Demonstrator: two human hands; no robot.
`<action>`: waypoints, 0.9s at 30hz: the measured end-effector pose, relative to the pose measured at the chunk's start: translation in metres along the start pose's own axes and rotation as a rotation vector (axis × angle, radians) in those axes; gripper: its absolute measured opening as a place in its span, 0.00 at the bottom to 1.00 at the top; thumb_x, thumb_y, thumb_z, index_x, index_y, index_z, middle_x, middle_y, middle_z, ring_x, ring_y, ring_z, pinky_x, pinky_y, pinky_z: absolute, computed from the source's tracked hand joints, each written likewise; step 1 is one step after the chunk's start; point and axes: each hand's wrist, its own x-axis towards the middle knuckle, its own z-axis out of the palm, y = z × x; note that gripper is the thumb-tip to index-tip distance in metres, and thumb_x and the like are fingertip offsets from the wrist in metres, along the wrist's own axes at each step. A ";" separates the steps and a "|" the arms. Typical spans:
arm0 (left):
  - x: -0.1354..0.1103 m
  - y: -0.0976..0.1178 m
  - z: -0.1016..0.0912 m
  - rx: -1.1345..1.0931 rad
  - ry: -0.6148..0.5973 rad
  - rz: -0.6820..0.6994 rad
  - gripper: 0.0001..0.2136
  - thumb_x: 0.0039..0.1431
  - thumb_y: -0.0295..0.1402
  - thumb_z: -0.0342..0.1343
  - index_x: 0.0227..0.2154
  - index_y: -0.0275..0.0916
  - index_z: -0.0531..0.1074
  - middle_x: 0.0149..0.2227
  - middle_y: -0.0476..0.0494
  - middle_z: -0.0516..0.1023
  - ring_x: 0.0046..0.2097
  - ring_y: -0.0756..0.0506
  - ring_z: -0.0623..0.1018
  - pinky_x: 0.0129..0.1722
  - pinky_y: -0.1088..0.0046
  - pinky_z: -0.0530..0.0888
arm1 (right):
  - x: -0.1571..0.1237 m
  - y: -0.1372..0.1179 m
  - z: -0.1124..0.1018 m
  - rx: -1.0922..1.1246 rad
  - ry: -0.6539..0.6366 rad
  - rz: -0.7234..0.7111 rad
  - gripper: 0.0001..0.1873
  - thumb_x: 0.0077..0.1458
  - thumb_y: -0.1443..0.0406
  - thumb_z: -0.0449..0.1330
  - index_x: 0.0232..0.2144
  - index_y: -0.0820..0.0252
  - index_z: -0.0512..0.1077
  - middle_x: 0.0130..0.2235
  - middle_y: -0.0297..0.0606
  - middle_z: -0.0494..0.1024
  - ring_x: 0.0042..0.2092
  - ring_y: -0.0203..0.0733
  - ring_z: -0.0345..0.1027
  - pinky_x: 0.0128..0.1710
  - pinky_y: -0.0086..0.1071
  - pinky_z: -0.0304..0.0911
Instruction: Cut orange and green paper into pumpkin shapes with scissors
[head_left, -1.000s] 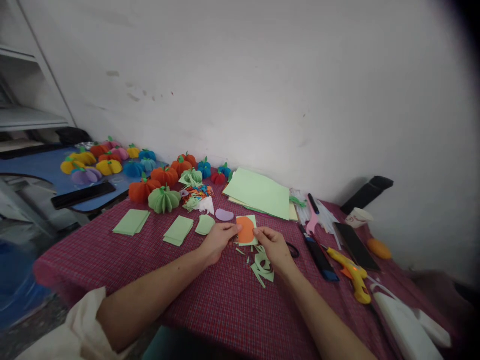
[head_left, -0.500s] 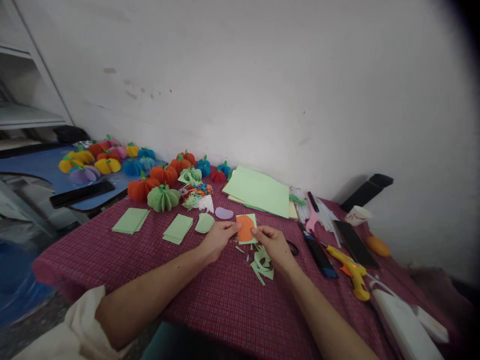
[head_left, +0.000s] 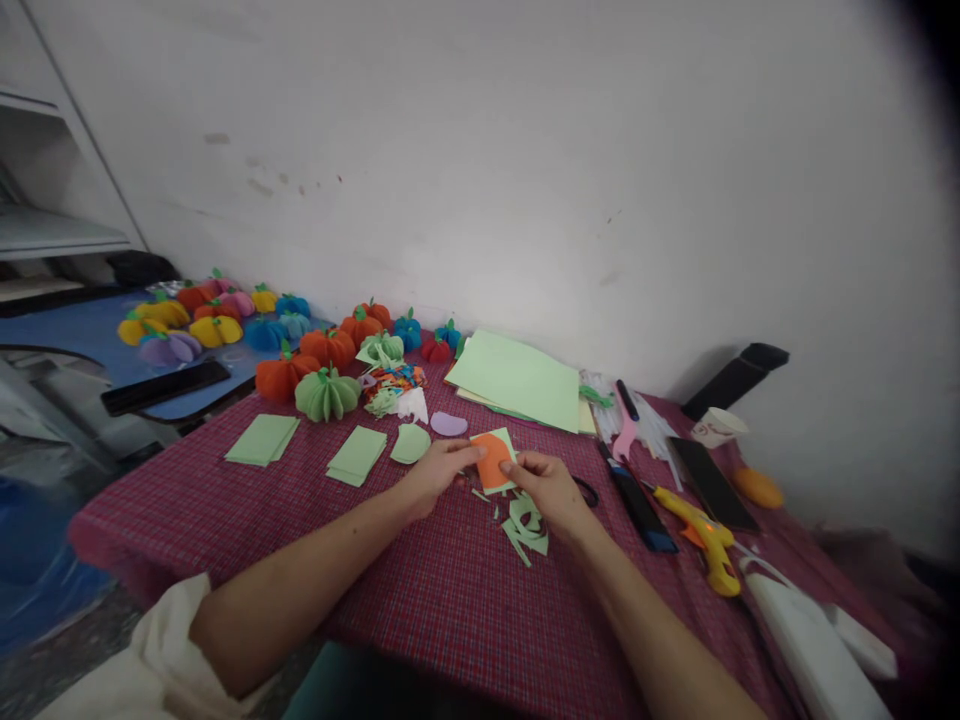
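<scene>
The left arm [head_left: 300, 585] reaches up from the lower left and the right arm [head_left: 645, 610] from the lower right, both forearms bare and slanting inward so they converge. The left hand [head_left: 435, 478] and the right hand [head_left: 551, 490] face each other, close but apart, each in a pinch grip. The left thumb [head_left: 471, 455] points right; the right thumb [head_left: 517, 473] points left, its tip slightly lower. The fingers [head_left: 534, 461] of the right hand are bent, some hidden from view.

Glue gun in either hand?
No, the glue gun lies on the cloth, while the left hand and right hand both hold the orange cutout.
</scene>
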 end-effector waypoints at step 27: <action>0.000 -0.001 -0.008 0.391 -0.352 -0.054 0.15 0.42 0.40 0.58 0.28 0.31 0.75 0.25 0.48 0.73 0.27 0.51 0.67 0.28 0.76 0.62 | -0.006 -0.005 -0.015 -0.304 -0.444 -0.113 0.14 0.48 0.60 0.54 0.17 0.63 0.66 0.17 0.26 0.54 0.20 0.27 0.44 0.17 0.22 0.43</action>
